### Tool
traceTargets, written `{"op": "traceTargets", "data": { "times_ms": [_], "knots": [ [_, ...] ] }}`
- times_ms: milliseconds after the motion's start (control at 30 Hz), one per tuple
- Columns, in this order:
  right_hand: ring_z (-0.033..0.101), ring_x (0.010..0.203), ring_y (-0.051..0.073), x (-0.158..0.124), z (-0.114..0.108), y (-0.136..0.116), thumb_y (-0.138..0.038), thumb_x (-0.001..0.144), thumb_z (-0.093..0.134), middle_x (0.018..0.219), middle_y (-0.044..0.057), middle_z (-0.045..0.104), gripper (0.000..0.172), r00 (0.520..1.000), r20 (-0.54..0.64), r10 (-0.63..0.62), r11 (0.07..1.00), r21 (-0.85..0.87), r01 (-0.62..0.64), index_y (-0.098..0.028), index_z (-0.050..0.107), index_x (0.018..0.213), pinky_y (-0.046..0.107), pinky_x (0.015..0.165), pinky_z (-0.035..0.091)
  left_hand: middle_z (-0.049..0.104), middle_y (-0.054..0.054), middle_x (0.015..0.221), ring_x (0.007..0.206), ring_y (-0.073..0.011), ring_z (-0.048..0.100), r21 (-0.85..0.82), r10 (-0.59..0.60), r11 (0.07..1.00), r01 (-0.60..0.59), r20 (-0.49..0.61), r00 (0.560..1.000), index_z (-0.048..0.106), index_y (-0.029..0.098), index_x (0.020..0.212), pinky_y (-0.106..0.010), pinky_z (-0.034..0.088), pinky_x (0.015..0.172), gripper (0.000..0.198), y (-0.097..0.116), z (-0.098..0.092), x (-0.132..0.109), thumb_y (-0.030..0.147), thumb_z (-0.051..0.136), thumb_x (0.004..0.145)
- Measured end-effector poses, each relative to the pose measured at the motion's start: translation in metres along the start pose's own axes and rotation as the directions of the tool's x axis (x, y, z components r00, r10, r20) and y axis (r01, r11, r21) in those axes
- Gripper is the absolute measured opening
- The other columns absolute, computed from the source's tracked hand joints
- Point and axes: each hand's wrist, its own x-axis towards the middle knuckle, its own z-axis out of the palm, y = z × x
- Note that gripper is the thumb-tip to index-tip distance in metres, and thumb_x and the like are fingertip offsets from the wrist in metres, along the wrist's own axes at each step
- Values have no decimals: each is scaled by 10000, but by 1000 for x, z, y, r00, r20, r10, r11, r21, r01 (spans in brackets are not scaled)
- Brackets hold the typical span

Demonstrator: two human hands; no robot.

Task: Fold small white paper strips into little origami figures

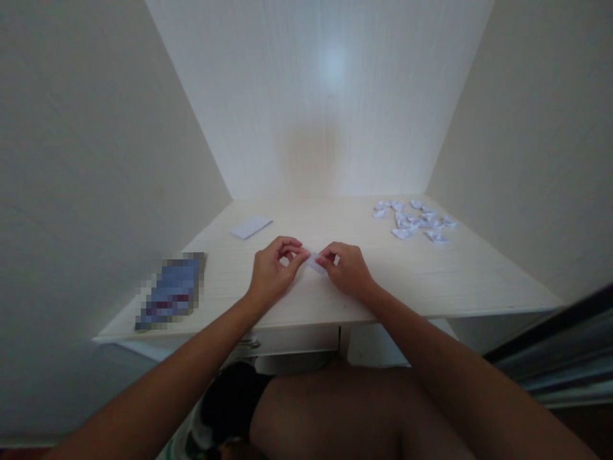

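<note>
A small piece of white paper (pixel 316 262) is between my two hands, just above or on the desk top near its front middle. My left hand (pixel 279 265) pinches the paper's left end between thumb and fingertips. On the opposite side, my right hand (pixel 345 267) has its thumb and forefinger closed on the right end. The fingertips partly cover the paper, so its folds are hard to make out. Toward the back right lie several small folded white paper pieces (pixel 406 220) in a loose group. A stack of flat white paper (pixel 251 226) rests at the back left.
The pale desk (pixel 306 306) is enclosed by a back panel (pixel 325 96) and side walls. At the left edge lies a pixelated bluish item (pixel 175 287). Under the desk's front edge is a drawer (pixel 297 340) with a metal handle, above my legs.
</note>
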Motion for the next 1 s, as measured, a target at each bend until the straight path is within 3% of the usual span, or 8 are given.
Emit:
{"op": "traceTargets", "data": {
  "times_ms": [100,233,400,667,833,1000],
  "knots": [
    [677,753,182,0,1,1,-153,891,758,813,47,788,113,1000,-6,16,1000,10,-16,-190,766,785,303,743,468,758,-28,872,712,-172,665,59,23,998,-23,11,1000,722,195,1034,-303,525,663,245,-3,-2,0,339,830,868],
    [678,752,179,0,2,2,-164,885,767,804,39,789,122,1000,-6,21,999,28,-21,-197,766,768,304,752,471,740,-23,865,786,-190,702,85,54,995,-56,31,998,721,161,967,-375,585,784,220,-6,-1,-1,363,794,914],
    [686,731,172,1,1,3,-168,895,758,796,40,792,111,998,-18,54,997,52,-53,-187,774,786,295,737,478,758,-31,903,822,-206,742,87,57,994,-61,45,997,707,159,1159,-405,615,822,313,-6,-2,-2,369,780,938],
    [683,725,167,1,1,3,-163,877,777,786,34,795,93,997,-4,74,993,87,-74,-186,779,787,291,738,475,726,-25,914,817,-184,711,108,69,991,-77,74,995,706,149,1015,-380,615,790,236,-9,-2,-3,383,725,990],
    [679,708,161,2,1,5,-167,884,769,778,28,790,92,995,-13,99,991,96,-97,-183,771,793,288,717,479,729,-27,927,822,-189,719,97,65,993,-72,80,995,702,151,1098,-386,620,792,259,-9,-3,-1,385,725,991],
    [677,713,157,3,1,7,-169,885,762,790,33,791,89,995,-14,102,989,105,-100,-173,764,797,287,718,484,724,-25,920,813,-184,708,99,58,993,-68,101,993,708,149,1053,-383,613,791,239,-10,-3,0,380,723,992]
  ]
}}
